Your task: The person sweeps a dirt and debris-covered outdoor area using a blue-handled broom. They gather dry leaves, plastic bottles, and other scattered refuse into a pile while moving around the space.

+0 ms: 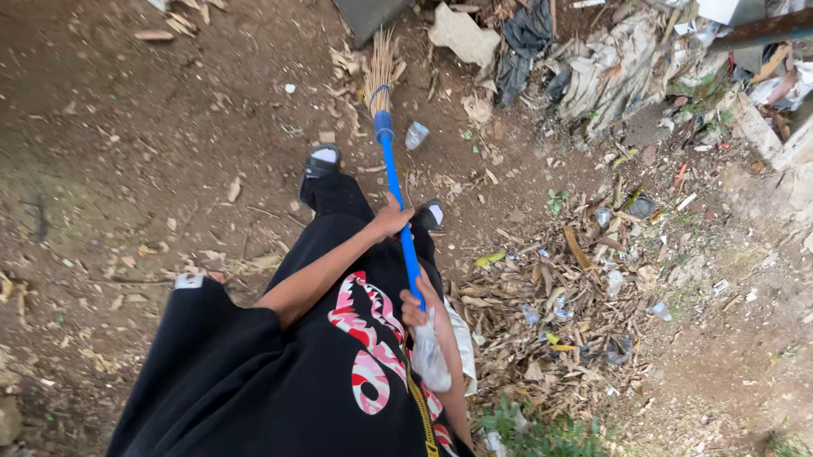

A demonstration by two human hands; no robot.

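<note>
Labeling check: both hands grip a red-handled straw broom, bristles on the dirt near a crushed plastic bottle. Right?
Not quite: the head view shows the broom handle is blue, not red. The rest stands: the left hand and right hand grip it, bristles on the dirt by the crushed plastic bottle.

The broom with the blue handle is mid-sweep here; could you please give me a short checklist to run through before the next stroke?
1. Left hand gripping the blue handle lower down: ok.
2. Right hand gripping the handle's upper end: ok; it also appears to hold a clear plastic bag.
3. Straw bristles down on the dirt ground: ok.
4. Crushed plastic bottle within the bristles' reach: ok, just beside them.
5. Shoes clear of the bristles: ok.
6. Bristle binding tight: cannot tell.
</note>
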